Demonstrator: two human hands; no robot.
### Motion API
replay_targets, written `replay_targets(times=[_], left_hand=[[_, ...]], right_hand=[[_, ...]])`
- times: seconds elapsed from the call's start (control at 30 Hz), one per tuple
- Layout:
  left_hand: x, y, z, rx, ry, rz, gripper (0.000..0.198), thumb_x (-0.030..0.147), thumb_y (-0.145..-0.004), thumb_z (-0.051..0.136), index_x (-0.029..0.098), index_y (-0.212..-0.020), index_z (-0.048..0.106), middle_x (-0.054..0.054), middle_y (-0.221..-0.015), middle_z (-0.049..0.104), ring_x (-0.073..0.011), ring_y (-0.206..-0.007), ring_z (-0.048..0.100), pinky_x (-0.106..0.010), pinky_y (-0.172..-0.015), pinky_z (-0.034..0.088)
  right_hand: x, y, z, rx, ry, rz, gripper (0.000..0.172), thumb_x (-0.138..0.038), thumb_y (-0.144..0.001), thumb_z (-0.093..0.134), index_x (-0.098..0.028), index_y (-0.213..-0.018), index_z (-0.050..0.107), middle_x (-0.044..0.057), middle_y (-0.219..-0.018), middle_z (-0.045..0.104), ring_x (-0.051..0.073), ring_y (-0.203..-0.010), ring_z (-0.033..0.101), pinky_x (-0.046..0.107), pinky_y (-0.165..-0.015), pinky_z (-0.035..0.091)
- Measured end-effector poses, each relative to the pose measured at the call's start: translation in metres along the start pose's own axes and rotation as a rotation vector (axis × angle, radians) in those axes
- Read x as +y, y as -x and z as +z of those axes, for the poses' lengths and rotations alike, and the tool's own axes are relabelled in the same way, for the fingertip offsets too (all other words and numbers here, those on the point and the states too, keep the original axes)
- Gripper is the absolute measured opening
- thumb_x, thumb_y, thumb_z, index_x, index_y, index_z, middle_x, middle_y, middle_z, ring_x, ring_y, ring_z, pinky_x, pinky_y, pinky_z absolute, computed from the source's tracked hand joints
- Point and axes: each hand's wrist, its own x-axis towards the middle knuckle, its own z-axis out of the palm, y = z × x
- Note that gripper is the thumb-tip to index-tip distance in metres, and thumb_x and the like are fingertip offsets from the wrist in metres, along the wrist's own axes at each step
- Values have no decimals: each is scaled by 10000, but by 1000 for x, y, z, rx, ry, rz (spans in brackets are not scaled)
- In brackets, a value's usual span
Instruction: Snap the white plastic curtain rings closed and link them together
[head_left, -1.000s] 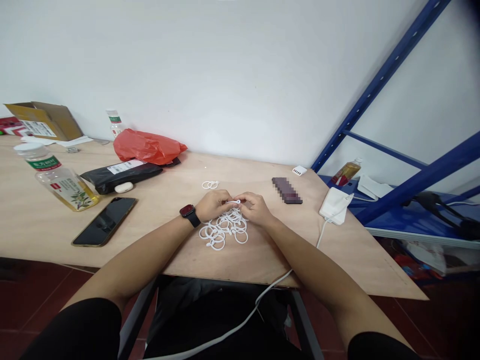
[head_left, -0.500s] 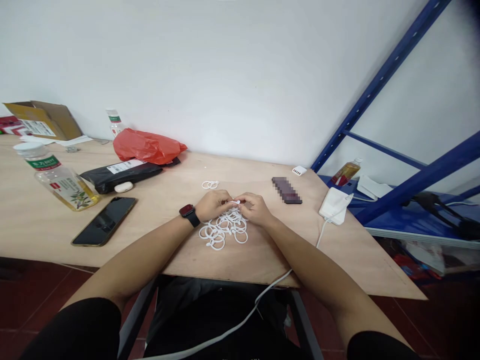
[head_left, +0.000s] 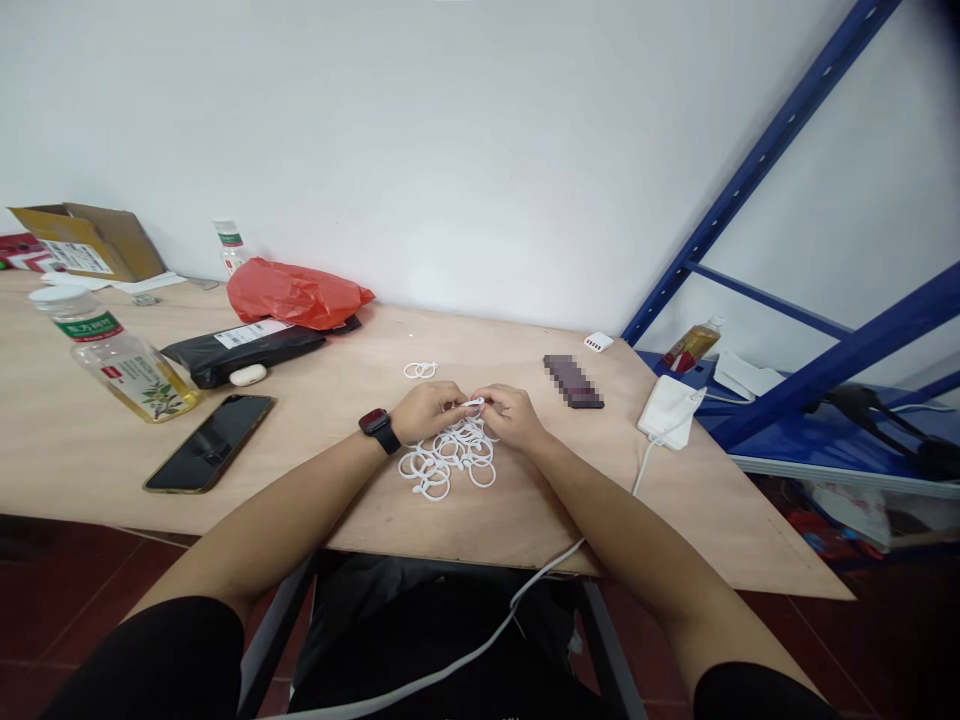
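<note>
Pinching a white loop (head_left: pixel 477 402) between both hands, over the far end of a pile.

The fingers of the left hand (head_left: pixel 429 410) and right hand (head_left: pixel 513 415) are closed to a pinch on the loop, hiding much of it. For good control, grip close to its end, hold both wrists steady and use light, even force. The pile of white loops (head_left: pixel 448 461) lies below on the desk (head_left: pixel 491 345); its overlapping pieces could snag. A few separate loops (head_left: pixel 421 369) lie beyond the left hand. The phone (head_left: pixel 210 445) is well apart; the cable (head_left: pixel 517 592), crossing the desk edge, could catch the right forearm.
</note>
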Motion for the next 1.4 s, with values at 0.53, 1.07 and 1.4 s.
replay_targets(times=[0.53, 1.07, 1.4], left_hand=[[-37, 1, -13, 159, -208, -217, 268, 378, -915, 566, 163, -871, 719, -60, -819, 686, -162, -728, 599, -287, -709, 459], [-51, 5, -8, 103, -254, -229, 317, 396, -908, 554, 167, -1058, 713, -89, -1079, 714, -200, -925, 657, -324, -867, 503], [-26, 3, 9, -186, -208, -91, 298, 389, -951, 509, 194, -986, 731, -67, -971, 731, -183, -885, 662, -278, -793, 474]], right_hand=[[21, -2, 4, 2, 28, 96, 443, -95, -807, 529, -235, -1210, 650, 70, -1159, 699, 215, -1058, 636, 395, -935, 515], [38, -3, 5, -186, 270, 93, 108, -119, -808, 627, -198, -816, 702, 57, -941, 710, 200, -915, 616, 351, -881, 447], [28, -3, 4, 44, 153, 162, 118, -168, -880, 554, -207, -911, 662, 29, -877, 705, 179, -834, 627, 307, -794, 465]])
